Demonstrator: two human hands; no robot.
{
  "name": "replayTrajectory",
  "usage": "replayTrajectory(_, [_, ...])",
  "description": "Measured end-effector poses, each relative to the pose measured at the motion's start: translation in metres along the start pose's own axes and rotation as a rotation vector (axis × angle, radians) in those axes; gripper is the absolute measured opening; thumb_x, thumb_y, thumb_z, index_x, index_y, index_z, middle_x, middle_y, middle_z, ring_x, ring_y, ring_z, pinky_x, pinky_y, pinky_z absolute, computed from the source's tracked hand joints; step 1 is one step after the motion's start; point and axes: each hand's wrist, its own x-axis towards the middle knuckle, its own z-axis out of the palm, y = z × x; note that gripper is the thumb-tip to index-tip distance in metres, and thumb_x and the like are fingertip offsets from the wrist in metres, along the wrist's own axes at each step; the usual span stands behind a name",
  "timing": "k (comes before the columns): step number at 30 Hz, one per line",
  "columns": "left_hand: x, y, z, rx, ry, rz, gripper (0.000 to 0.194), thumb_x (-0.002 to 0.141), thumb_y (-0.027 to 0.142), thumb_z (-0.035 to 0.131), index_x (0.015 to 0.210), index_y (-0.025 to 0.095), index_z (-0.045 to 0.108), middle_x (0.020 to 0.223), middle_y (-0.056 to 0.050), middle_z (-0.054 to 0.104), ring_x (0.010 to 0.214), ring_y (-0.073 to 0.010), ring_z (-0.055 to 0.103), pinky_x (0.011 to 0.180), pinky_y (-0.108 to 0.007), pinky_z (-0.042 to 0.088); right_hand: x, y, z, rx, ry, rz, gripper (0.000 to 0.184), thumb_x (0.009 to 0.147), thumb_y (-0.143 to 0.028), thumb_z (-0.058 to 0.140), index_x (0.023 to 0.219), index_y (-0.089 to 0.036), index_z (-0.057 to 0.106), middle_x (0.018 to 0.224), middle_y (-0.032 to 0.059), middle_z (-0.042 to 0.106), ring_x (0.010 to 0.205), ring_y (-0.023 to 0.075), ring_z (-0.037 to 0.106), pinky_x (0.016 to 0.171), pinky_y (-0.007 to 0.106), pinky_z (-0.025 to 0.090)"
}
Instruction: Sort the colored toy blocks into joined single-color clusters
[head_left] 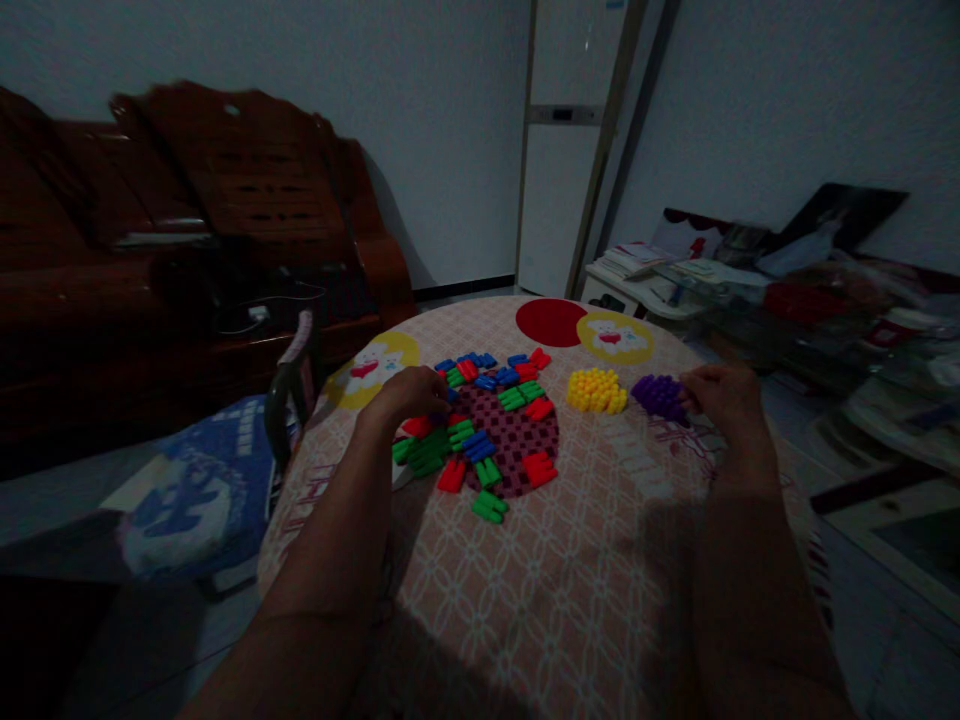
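My left hand (415,395) reaches over the left part of a loose spread of small plastic pieces, its fingers curled down and closed; what they hold, if anything, is hidden. Around it lie green pieces (427,452), red pieces (451,476) and blue pieces (478,446), several of each, made of short rods side by side. On the right, my right hand (726,395) has its fingers pinched at the right end of a purple cluster (658,397) of the same kind of pieces. Left of that cluster sits a compact yellow cluster (596,391), touched by neither hand.
The round table wears a patterned cloth (570,580) with a dark red checked circle (517,440). A chair with a blue cushion (217,480) stands at the left, before a wooden sofa (247,190). Cluttered side tables (645,290) stand at the right.
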Motion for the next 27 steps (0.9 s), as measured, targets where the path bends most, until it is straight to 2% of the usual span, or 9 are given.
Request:
replayTrajectory(3, [-0.002, 0.003, -0.001, 0.141, -0.088, -0.118, 0.022, 0.062, 0.036, 0.074, 0.077, 0.02, 0.075, 0.076, -0.004, 0.075, 0.067, -0.0176, 0.064, 0.056, -0.024, 0.038, -0.001, 0.0, 0.001, -0.007, -0.032, -0.003, 0.011, 0.072, -0.02, 0.065, 0.061, -0.017, 0.064, 0.051, 0.0006, 0.062, 0.042, 0.0149, 0.058, 0.042, 0.025, 0.047])
replayTrajectory(6, [-0.001, 0.003, 0.001, 0.106, -0.096, -0.126, 0.019, 0.06, 0.031, 0.075, 0.076, 0.021, 0.073, 0.074, -0.002, 0.074, 0.069, -0.0179, 0.065, 0.058, -0.023, 0.039, -0.001, 0.0, 0.004, 0.026, -0.054, -0.03, 0.01, 0.072, -0.021, 0.065, 0.063, -0.018, 0.064, 0.053, 0.0009, 0.063, 0.044, 0.0152, 0.059, 0.042, 0.024, 0.047])
replayTrajectory(9, [0.002, 0.006, 0.002, -0.16, 0.035, -0.04, 0.019, 0.061, 0.029, 0.073, 0.077, 0.02, 0.073, 0.073, -0.001, 0.073, 0.071, -0.0186, 0.066, 0.062, -0.024, 0.044, -0.005, -0.007, 0.012, 0.068, -0.085, -0.039, 0.009, 0.072, -0.02, 0.065, 0.064, -0.017, 0.064, 0.054, 0.0016, 0.063, 0.045, 0.0143, 0.059, 0.042, 0.023, 0.047])
replayTrajectory(12, [0.003, 0.022, 0.006, -0.598, 0.158, 0.085, 0.032, 0.065, 0.039, 0.072, 0.088, 0.016, 0.073, 0.073, -0.003, 0.072, 0.069, -0.0183, 0.065, 0.063, -0.027, 0.048, -0.015, -0.024, 0.031, 0.142, -0.187, -0.071, 0.01, 0.072, -0.023, 0.067, 0.066, -0.016, 0.065, 0.056, 0.0018, 0.064, 0.045, 0.0123, 0.058, 0.044, 0.022, 0.047])
replayTrajectory(14, [0.002, 0.041, 0.012, -0.861, 0.137, 0.152, 0.043, 0.066, 0.045, 0.074, 0.095, 0.014, 0.071, 0.076, -0.005, 0.072, 0.067, -0.0175, 0.065, 0.063, -0.029, 0.051, -0.026, -0.036, 0.049, 0.224, -0.316, -0.126, 0.013, 0.071, -0.027, 0.069, 0.07, -0.015, 0.065, 0.058, 0.0013, 0.064, 0.047, 0.0117, 0.058, 0.046, 0.022, 0.047])
replayTrajectory(16, [0.001, 0.061, 0.02, -1.025, 0.079, 0.183, 0.047, 0.065, 0.046, 0.077, 0.098, 0.013, 0.07, 0.078, -0.005, 0.072, 0.065, -0.0164, 0.065, 0.062, -0.028, 0.052, -0.039, -0.048, 0.069, 0.281, -0.453, -0.217, 0.02, 0.068, -0.031, 0.073, 0.076, -0.014, 0.067, 0.059, -0.0003, 0.063, 0.049, 0.0118, 0.058, 0.048, 0.023, 0.046])
replayTrajectory(19, [0.0, 0.084, 0.032, -1.161, 0.037, 0.199, 0.044, 0.064, 0.044, 0.08, 0.093, 0.013, 0.068, 0.079, -0.005, 0.072, 0.065, -0.0146, 0.065, 0.063, -0.027, 0.054, -0.06, -0.062, 0.095, 0.298, -0.619, -0.382, 0.03, 0.067, -0.032, 0.078, 0.09, -0.015, 0.069, 0.063, -0.002, 0.064, 0.056, 0.0129, 0.06, 0.053, 0.024, 0.046])
replayTrajectory(21, [0.0, 0.092, 0.038, -1.224, 0.02, 0.212, 0.042, 0.065, 0.042, 0.08, 0.092, 0.013, 0.066, 0.079, -0.004, 0.072, 0.065, -0.014, 0.066, 0.066, -0.028, 0.055, -0.072, -0.069, 0.107, 0.311, -0.668, -0.467, 0.032, 0.067, -0.027, 0.078, 0.096, -0.017, 0.068, 0.066, -0.0034, 0.064, 0.06, 0.0131, 0.061, 0.058, 0.024, 0.046])
replayTrajectory(27, [0.0, 0.098, 0.042, -1.306, -0.029, 0.18, 0.038, 0.068, 0.038, 0.079, 0.092, 0.014, 0.064, 0.077, -0.003, 0.071, 0.064, -0.0137, 0.067, 0.065, -0.027, 0.056, -0.084, -0.077, 0.12, 0.331, -0.578, -0.524, 0.021, 0.071, -0.02, 0.073, 0.092, -0.018, 0.069, 0.071, -0.0023, 0.063, 0.067, 0.0133, 0.061, 0.064, 0.025, 0.047])
